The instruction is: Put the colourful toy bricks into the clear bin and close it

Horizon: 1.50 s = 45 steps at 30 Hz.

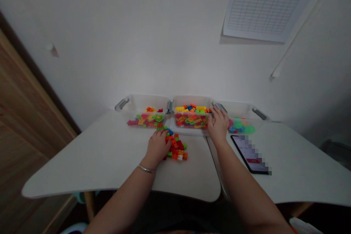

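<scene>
A loose heap of toy building blocks, mostly red, orange and green, lies on the white table. My left hand rests against the heap's left side, its fingers bent loosely over the nearest blocks; the fingertips are partly hidden. Behind the heap stands a clear plastic bin filled with blocks of many colours. At that bin's right front corner is my right hand, thumb and fingers apart, with no block visible in it. Whether its fingers touch the bin's rim I cannot tell.
A left clear bin holds more blocks. The right clear bin has green and blue round pieces. A phone lies right of my right forearm. Two white tabletops meet at a seam. A printed chart hangs on the wall.
</scene>
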### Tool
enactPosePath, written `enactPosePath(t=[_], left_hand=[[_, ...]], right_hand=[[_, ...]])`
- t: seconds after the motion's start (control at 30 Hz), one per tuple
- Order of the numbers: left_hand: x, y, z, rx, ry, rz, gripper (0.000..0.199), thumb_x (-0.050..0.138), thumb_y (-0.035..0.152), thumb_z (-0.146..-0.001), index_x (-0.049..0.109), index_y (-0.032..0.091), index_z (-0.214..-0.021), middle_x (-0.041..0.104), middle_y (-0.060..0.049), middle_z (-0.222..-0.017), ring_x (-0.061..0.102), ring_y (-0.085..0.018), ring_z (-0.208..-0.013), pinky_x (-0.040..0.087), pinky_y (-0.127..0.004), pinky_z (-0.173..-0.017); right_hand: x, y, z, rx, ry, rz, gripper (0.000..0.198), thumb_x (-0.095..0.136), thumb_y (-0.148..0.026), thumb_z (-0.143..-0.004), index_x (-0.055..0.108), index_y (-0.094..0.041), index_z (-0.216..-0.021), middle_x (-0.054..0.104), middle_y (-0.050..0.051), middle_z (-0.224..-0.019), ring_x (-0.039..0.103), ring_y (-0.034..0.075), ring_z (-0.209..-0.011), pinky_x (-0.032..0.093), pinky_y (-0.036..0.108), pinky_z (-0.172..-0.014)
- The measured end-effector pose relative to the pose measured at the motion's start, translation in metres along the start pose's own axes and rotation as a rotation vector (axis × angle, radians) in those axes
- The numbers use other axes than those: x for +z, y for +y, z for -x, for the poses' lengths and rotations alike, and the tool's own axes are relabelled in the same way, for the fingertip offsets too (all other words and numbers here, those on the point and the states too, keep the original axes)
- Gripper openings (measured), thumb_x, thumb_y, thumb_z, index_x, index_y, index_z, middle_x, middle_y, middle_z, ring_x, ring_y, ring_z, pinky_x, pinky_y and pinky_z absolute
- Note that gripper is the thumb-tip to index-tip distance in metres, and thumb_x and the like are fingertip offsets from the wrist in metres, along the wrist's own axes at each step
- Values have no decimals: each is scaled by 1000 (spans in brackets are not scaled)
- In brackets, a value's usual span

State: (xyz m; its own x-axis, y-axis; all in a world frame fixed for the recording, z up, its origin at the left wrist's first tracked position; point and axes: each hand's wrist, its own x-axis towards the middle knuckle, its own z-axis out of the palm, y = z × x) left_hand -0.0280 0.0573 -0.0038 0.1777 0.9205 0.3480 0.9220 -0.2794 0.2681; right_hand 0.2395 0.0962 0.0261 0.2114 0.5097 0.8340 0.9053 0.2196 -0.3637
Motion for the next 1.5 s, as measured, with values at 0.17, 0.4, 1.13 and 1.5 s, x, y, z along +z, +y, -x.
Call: enactPosePath(t=[0.17, 0.4, 1.13, 1.5], left_hand=[[2, -1, 0, 8, 12, -11, 42, 55, 22, -88, 61, 11, -128, 62, -14, -134, 55, -28, -126, 41, -39, -112], [3, -2, 0, 9, 7, -15, 43, 56, 22, -88, 60, 11, -129, 61, -14, -134, 54, -28, -126, 41, -40, -111], [7, -3, -1, 23, 35, 9, 41, 55, 20, -87, 61, 14, -126, 63, -15, -131, 55, -28, -125, 42, -41, -110], [4, -2, -2, 28, 22, -8, 41, 54, 21, -87, 61, 14, -126, 63, -15, -132, 55, -27, -125, 42, -39, -110]], right_hand=[[-3, -3, 4, -43, -38, 55, 41, 50, -27, -87, 61, -16, -125, 62, 15, -130, 40, 32, -132, 32, 56, -111], [-15, -39, 38, -162, -126, -125, 33, 53, -22, -87, 65, -21, -118, 63, 11, -127, 51, 28, -122, 37, 49, -107], [-7, -49, 72, -127, -734, -357, 22, 61, -11, -82, 76, -23, -94, 76, 6, -98, 67, 23, -98, 50, 42, -94], [-15, -34, 69, -63, -697, -340, 31, 67, -14, -76, 73, -22, -104, 75, 8, -106, 67, 26, -104, 53, 45, -93]])
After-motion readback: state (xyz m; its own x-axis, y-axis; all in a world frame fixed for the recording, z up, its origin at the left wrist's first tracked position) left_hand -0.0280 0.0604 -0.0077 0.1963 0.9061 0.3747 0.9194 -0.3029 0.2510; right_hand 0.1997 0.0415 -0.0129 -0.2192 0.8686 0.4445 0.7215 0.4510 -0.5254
